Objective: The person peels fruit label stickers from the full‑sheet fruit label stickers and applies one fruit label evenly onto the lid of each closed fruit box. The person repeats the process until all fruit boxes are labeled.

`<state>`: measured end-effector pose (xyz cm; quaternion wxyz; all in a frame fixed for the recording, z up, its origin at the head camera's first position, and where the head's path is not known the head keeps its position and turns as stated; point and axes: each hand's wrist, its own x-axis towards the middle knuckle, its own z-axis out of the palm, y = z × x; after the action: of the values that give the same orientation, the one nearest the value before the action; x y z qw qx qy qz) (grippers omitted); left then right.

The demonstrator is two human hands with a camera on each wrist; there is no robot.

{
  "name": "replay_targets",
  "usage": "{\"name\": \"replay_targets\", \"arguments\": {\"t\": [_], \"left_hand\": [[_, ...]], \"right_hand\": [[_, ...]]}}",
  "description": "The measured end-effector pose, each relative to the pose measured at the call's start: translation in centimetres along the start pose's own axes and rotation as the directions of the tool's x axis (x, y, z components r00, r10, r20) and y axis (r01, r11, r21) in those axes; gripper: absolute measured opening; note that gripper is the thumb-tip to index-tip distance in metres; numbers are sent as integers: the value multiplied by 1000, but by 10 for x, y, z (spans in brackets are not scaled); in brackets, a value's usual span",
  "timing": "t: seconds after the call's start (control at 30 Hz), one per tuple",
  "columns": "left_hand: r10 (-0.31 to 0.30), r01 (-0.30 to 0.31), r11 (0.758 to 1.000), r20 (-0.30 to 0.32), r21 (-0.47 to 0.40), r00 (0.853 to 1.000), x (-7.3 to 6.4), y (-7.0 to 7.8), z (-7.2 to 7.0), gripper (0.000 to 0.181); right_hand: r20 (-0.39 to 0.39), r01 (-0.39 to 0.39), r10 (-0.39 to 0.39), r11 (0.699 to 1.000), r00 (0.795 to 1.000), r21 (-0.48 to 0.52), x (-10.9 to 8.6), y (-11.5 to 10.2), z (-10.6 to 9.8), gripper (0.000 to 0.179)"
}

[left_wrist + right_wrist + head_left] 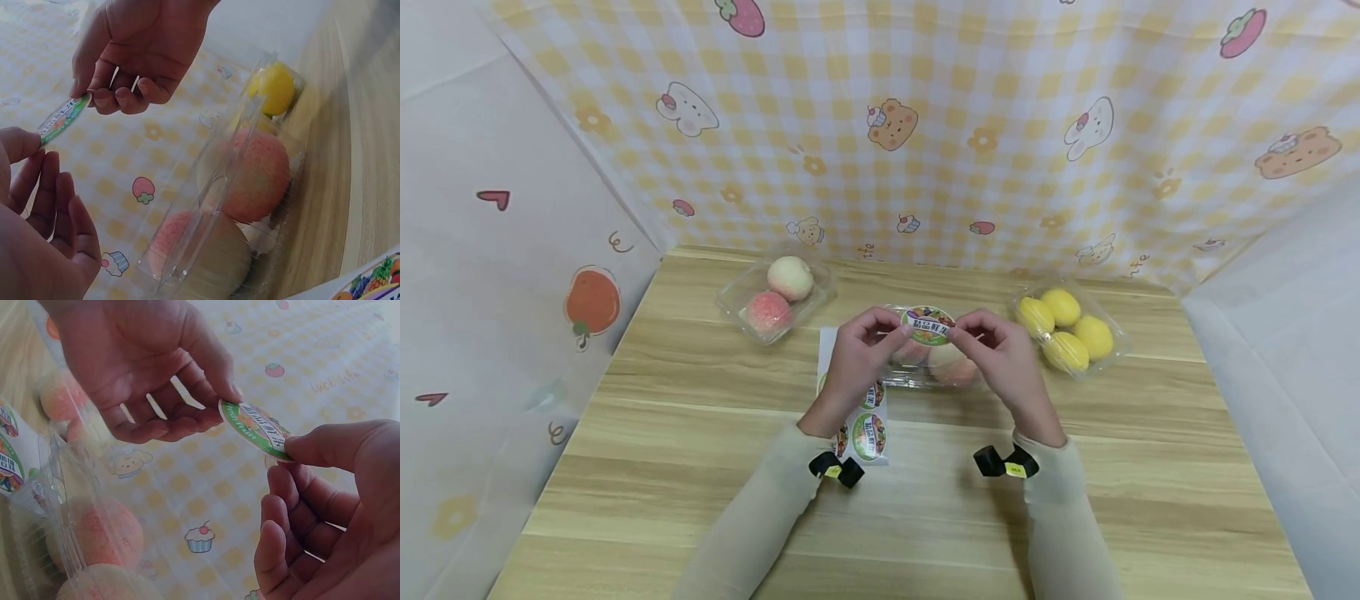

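Note:
Between my two hands an oval fruit sticker (928, 326) with a green rim and printed characters is stretched above a clear plastic box. My left hand (867, 354) pinches its left edge between thumb and forefinger. The opposite edge is pinched by my right hand (1002, 362), as the right wrist view also shows on the sticker (259, 432). Below, the clear clamshell box (917, 379) has its lid down over peaches (951, 364). In the left wrist view the peaches (253, 178) sit inside the box, apart from both hands.
Under my left forearm lies a sheet of fruit stickers (870, 435), partly covered. A clear box with two peaches (769, 313) stands at the back left. Another clear box, holding several lemons (1065, 352), stands to the right. A patterned cloth (925, 183) hangs behind the wooden table (700, 433).

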<state>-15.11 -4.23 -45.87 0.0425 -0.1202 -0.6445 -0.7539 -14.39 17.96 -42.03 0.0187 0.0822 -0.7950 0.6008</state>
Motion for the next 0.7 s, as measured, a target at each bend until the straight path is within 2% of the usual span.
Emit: {"name": "replay_targets", "arguments": {"t": [0.17, 0.33, 0.53, 0.7], "left_hand": [[-22, 19, 994, 26, 103, 999, 2, -6, -2, 14], [-41, 31, 976, 40, 217, 998, 3, -10, -4, 12], [-45, 32, 946, 33, 323, 998, 4, -13, -4, 11], [-70, 62, 924, 9, 377, 997, 5, -14, -1, 12]], "right_hand": [[-11, -74, 74, 996, 997, 40, 4, 6, -2, 18], [-20, -80, 81, 996, 997, 50, 7, 10, -3, 19], [-27, -76, 75, 996, 997, -40, 10, 20, -2, 19], [-40, -84, 79, 988, 996, -132, 11, 22, 0, 19]]}}
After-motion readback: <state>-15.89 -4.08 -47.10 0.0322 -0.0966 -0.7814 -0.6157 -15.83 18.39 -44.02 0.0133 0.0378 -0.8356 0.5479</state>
